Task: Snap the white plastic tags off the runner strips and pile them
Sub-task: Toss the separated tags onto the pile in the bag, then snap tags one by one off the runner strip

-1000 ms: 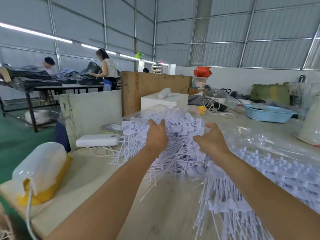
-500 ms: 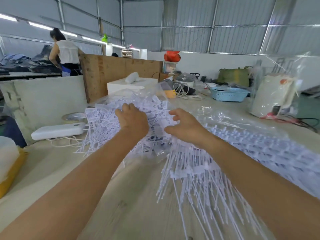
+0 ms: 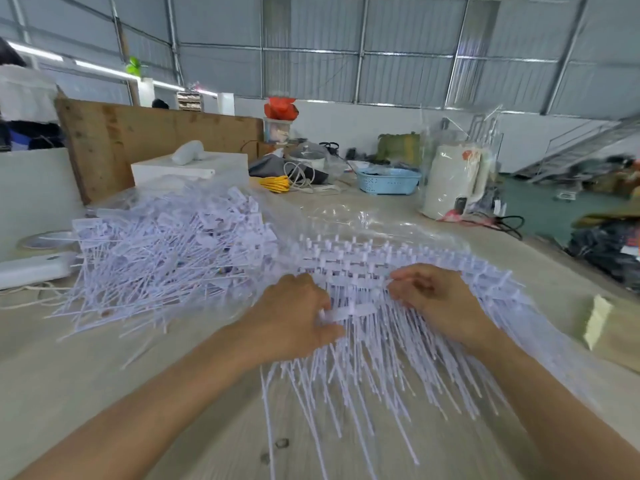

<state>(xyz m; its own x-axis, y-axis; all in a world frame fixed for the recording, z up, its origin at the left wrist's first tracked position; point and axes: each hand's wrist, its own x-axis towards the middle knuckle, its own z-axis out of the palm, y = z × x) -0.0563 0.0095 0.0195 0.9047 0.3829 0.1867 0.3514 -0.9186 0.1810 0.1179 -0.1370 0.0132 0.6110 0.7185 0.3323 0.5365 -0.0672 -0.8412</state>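
Both hands have been drawn back from the pile (image 3: pixel 166 251) at the table's (image 3: pixel 69 375) left side to the strips (image 3: pixel 381 341) before the person. A strip's bar is pinched by the left hand (image 3: pixel 294 320), palm down; the right hand (image 3: pixel 436 303) is curled on the tags alongside, seemingly so one can be bent off.

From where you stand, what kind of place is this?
Probably a garment workshop or small factory shed. Corrugated metal walls rise behind a long worktable that holds a heap of loose white plastic tags, and a wooden board stands at its far edge.
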